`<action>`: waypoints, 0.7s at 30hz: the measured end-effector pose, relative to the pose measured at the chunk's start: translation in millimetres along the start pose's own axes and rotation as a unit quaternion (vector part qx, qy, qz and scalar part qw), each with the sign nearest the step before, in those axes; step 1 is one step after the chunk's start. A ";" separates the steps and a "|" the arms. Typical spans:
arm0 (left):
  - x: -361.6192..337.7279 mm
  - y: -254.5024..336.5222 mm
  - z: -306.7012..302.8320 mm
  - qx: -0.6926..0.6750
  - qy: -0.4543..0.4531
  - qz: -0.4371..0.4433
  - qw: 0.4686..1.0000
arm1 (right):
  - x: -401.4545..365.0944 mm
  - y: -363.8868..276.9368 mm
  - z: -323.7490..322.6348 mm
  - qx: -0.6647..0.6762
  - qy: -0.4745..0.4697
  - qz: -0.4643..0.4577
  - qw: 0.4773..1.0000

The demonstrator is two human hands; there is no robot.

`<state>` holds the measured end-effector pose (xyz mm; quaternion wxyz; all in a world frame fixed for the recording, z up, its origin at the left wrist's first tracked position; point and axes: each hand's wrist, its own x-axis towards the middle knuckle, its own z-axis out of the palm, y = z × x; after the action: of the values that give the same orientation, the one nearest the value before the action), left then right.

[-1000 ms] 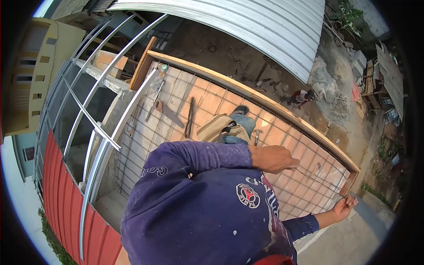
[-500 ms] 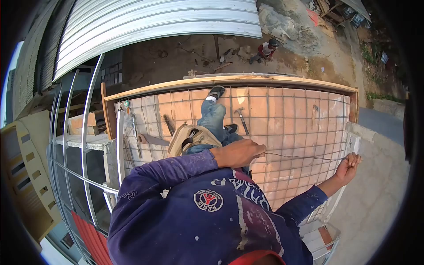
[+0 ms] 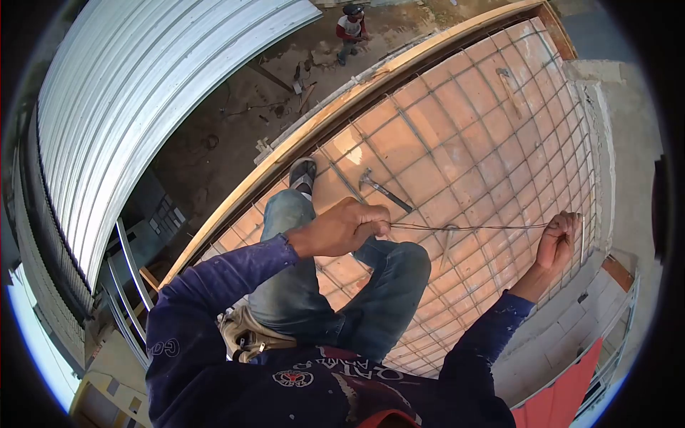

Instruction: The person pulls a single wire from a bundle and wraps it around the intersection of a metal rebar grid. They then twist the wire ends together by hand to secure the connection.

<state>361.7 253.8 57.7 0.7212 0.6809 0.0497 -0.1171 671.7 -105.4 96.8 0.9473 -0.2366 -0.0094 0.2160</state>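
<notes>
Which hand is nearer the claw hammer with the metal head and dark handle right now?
Left. The left hand is just below and left of the hammer in the picture, not touching it; the right hand is well to its right.

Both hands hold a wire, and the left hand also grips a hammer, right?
Not quite: in the head view, the hammer lies on the barred floor, not in the left hand. That hand and the right hand do hold the wire.
</notes>
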 end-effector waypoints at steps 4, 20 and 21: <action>61.4 -97.0 -74.7 0.205 -0.008 0.113 0.972 | 10.5 66.9 -90.0 -0.289 0.228 -0.033 0.929; 103.6 -274.4 -159.7 0.321 0.018 0.189 0.928 | 9.9 430.5 -125.7 -0.780 -0.342 0.033 0.523; 95.4 -275.7 -160.3 0.317 0.018 0.189 0.929 | 8.3 434.2 -125.3 -0.790 -0.323 0.058 0.519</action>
<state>402.8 391.0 -242.8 0.4753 0.8730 -0.1070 0.0235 518.6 187.5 -211.5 0.2888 -0.8015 -0.4675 0.2358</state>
